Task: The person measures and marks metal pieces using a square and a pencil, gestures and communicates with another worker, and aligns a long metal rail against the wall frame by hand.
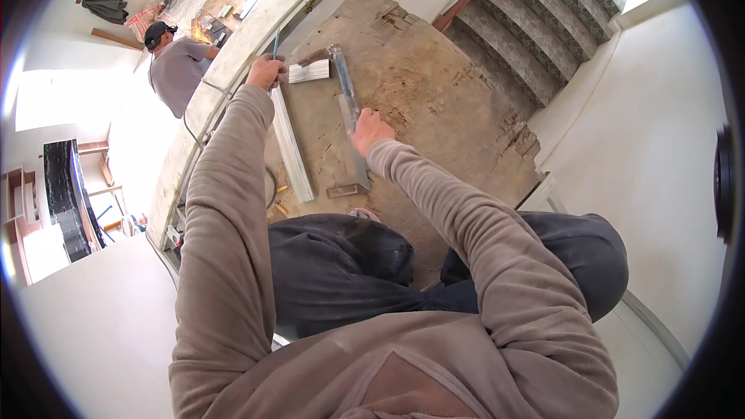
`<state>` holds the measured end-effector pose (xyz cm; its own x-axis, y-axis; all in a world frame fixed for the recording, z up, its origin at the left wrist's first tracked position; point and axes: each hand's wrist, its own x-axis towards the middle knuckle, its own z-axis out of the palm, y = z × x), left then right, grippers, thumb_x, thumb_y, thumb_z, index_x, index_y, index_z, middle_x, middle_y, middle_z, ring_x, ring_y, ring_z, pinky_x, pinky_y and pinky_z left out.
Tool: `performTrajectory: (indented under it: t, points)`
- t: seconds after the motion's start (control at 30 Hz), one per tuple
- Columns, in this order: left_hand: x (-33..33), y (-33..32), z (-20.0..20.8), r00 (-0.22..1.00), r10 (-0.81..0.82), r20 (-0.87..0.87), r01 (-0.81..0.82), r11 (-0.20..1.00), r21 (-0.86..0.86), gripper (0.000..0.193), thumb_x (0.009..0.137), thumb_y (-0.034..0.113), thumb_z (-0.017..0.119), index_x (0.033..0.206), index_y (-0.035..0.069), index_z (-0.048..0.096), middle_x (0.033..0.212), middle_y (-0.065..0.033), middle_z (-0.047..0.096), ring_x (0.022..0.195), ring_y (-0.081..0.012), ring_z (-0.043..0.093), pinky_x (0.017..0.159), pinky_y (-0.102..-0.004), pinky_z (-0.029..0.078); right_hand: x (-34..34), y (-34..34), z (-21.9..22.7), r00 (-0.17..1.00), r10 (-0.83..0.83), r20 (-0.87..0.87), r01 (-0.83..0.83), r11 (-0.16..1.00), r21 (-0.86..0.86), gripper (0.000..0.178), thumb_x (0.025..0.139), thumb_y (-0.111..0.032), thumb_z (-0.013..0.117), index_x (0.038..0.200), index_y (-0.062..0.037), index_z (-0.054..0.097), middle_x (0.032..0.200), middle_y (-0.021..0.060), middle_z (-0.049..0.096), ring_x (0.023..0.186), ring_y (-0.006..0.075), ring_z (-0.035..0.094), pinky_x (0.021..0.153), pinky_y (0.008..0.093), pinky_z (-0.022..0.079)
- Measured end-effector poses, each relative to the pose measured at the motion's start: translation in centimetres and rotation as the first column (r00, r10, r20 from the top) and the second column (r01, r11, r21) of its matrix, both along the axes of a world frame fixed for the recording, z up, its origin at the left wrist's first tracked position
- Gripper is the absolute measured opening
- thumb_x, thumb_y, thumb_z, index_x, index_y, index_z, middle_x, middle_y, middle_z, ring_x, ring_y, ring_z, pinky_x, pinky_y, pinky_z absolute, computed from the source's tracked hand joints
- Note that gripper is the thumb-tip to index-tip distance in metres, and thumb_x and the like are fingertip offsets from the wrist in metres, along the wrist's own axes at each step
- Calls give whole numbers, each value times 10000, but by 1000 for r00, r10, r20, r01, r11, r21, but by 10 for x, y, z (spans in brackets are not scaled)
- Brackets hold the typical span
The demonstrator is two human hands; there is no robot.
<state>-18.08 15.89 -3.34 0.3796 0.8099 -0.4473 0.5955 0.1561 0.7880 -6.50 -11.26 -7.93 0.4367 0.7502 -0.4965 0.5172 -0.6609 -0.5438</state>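
My left hand (266,74) is closed round a thin bluish rod (276,42) that points up, away from me; its exact kind is unclear. My right hand (372,131) grips the handle of a hammer (344,79), whose rusty brown head lies toward the left, over a short white grooved strip (309,71). Under and beside the right hand runs a flat grey metal strip (355,157). A long white strip (290,146) stretches from near my left hand toward my knees. Close to my legs is a small brown wooden block (344,190).
The worn wooden board (434,101) beneath the tools has chipped edges. Carpeted stairs (528,27) descend at the upper right. Along the left runs a ledge (203,105) with a cable. Beyond it a person in a cap (172,70) works, with sparks nearby.
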Motion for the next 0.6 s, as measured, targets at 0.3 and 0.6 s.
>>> performTrajectory:
  t: [0.3, 0.6]
  points:
    - [-9, 6, -25, 982, 27, -189, -12, 997, 82, 289, 717, 246, 717, 888, 28, 635, 603, -15, 545, 451, -76, 459, 381, -234, 331, 29, 16, 0, 381, -327, -865, 454, 881, -134, 273, 784, -238, 638, 889, -12, 528, 746, 129, 601, 598, 231, 612, 521, 405, 506]
    - [13, -7, -37, 912, -48, -408, 159, 957, 243, 495, 607, 352, 853, 936, 38, 658, 971, -133, 676, 915, -243, 637, 847, -337, 468, 41, 86, 36, 451, -287, -845, 749, 636, 183, 201, 832, -207, 562, 788, -29, 479, 612, 67, 529, 417, 160, 490, 370, 327, 417]
